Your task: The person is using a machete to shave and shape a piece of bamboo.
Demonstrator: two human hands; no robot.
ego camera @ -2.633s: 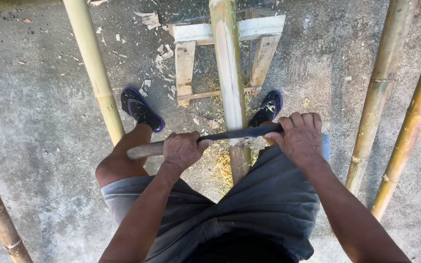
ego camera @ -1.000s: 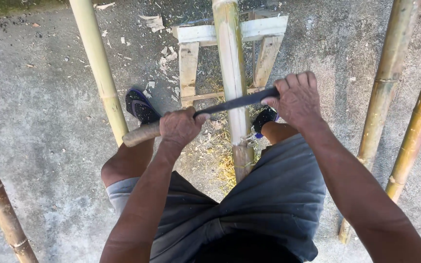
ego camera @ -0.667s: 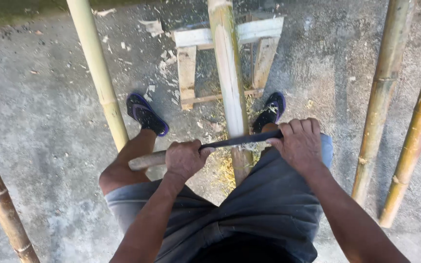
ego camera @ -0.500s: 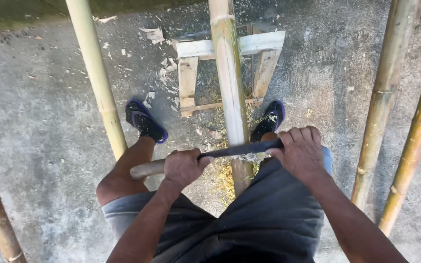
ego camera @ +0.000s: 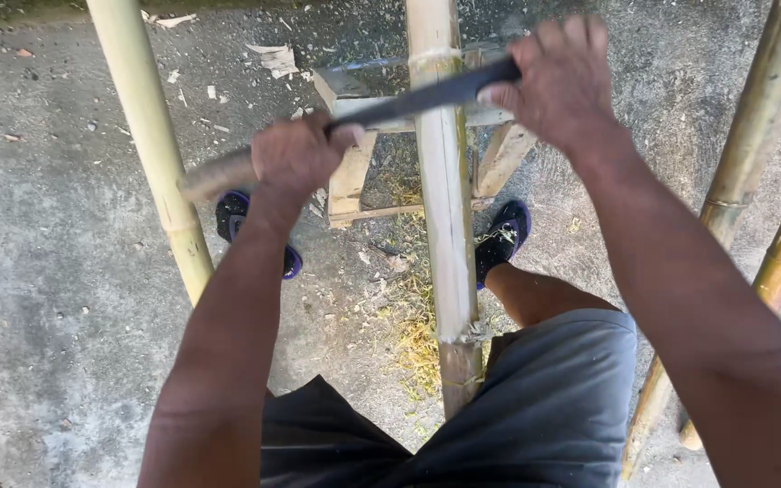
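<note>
A long dark blade [ego camera: 418, 99] is held across a bamboo pole [ego camera: 440, 208] by both hands. The left hand [ego camera: 296, 154] is closed tight around the pale wooden handle [ego camera: 214, 176], whose free end sticks out past the outer side of the fist. The right hand [ego camera: 558, 77] is clamped over the far end of the blade, with the fingers curled down over it, so that the tip is hidden. Between the two grips the blade is laid slantwise on the pole, touching its upper face; it is higher at the right hand and lower at the left. The pole is run lengthwise from between the knees out past the blade, and a wooden trestle [ego camera: 350, 172] is seen under it just below the grips. The stretch of the pole nearer the body than the blade is pale and scraped, with a frayed edge close to the grey shorts [ego camera: 535, 407]. Yellow shavings [ego camera: 413, 334] are scattered on the concrete floor [ego camera: 56, 253] beneath the arms. A dark shoe [ego camera: 246, 226] is seen just under the left wrist and another shoe [ego camera: 503, 239] under the right forearm. A second bamboo pole [ego camera: 151, 154] is stood outside the left hand, passing behind the end of the handle, and two more poles [ego camera: 761, 163] are leaned outside the right arm.
</note>
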